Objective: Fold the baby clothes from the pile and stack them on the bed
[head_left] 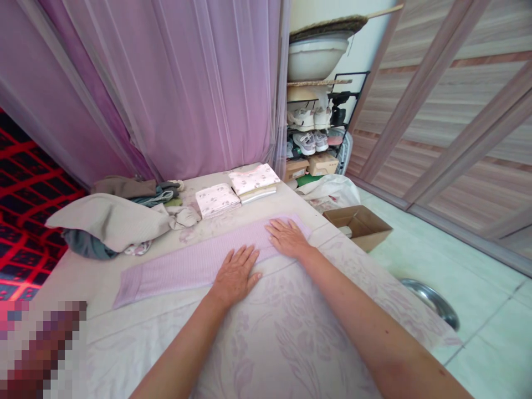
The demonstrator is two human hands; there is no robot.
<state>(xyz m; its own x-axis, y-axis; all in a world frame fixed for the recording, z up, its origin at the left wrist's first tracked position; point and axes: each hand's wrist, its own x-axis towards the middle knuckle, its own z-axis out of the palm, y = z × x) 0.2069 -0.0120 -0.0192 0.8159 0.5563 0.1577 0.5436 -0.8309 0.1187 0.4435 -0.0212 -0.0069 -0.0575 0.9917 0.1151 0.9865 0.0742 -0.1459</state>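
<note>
— While both hands lie flat, what's under them?
— Lilac ribbed cloth, a long folded strip across the bed. Left hand open, palm down at its middle; right hand open, pressing nearer its right end.
— Nearby?
— Two folded floral cloths behind, clothes heap left, cardboard box on the floor.

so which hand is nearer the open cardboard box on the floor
Right. The right hand lies flat on the lilac cloth toward the bed edge beside the cardboard box; the left hand rests farther from it on the same cloth.
</note>
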